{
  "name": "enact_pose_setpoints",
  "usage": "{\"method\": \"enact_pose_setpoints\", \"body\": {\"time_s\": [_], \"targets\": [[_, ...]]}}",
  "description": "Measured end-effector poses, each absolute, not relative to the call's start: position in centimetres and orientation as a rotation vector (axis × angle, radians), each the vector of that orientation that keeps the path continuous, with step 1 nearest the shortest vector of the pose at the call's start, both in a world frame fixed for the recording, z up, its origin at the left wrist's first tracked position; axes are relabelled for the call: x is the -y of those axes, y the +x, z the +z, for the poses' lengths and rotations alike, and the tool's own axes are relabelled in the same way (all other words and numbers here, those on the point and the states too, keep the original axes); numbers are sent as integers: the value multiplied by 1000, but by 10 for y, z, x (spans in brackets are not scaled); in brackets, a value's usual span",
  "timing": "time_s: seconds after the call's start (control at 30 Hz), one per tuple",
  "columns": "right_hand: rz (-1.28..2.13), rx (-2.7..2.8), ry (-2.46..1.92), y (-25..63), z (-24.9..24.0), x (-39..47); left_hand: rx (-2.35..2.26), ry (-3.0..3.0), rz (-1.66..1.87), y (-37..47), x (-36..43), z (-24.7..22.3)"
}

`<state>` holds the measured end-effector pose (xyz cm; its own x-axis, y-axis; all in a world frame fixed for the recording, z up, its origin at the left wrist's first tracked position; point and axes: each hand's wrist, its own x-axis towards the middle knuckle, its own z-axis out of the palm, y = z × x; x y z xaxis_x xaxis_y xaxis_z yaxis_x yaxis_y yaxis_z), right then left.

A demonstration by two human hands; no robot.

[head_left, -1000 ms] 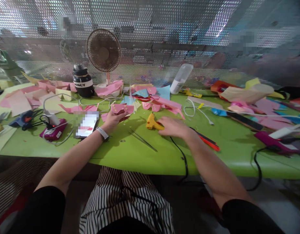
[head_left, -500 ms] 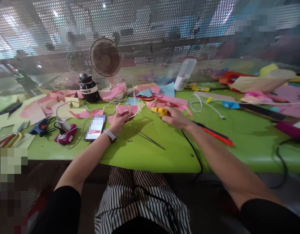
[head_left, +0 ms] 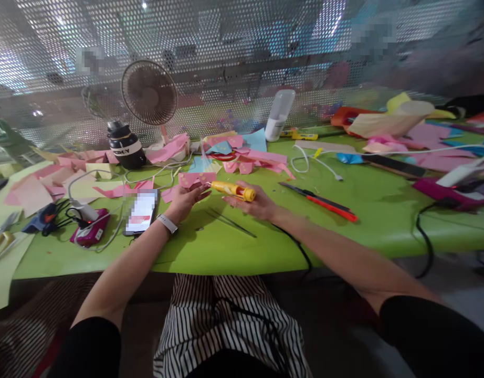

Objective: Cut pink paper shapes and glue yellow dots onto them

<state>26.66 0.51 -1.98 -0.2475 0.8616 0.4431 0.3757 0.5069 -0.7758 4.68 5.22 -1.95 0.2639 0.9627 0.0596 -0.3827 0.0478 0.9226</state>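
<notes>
A yellow glue gun [head_left: 233,190] with a black cord is gripped in my right hand [head_left: 258,202], its tip pointing left. That tip is beside the fingers of my left hand [head_left: 185,200], at the edge of a pink paper piece [head_left: 197,179] with small yellowish marks. My left fingers are closed on the lower part of this paper. A pair of long thin tweezers [head_left: 231,221] lies on the green table [head_left: 210,252] below and between my hands. Left of my left wrist rests a phone [head_left: 141,211] with its screen lit.
Right of my hands are a red-handled cutting tool [head_left: 324,203] and a white cable [head_left: 321,164]. At the back stand a fan [head_left: 149,94], a black bottle [head_left: 126,147] and a white bottle [head_left: 279,115]. A magenta power strip [head_left: 91,229] sits left; paper scraps [head_left: 258,161] cover the back.
The glue gun has turned from pointing away to pointing left, with its tip now by my left fingers and the pink paper. The view has shifted slightly right.
</notes>
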Motion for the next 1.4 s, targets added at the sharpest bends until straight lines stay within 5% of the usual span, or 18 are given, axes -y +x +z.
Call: {"method": "enact_pose_setpoints", "body": {"time_s": [1.4], "targets": [[449, 1993, -1158, 265, -15, 0, -677, 1115, 1152, 47, -49, -20]]}}
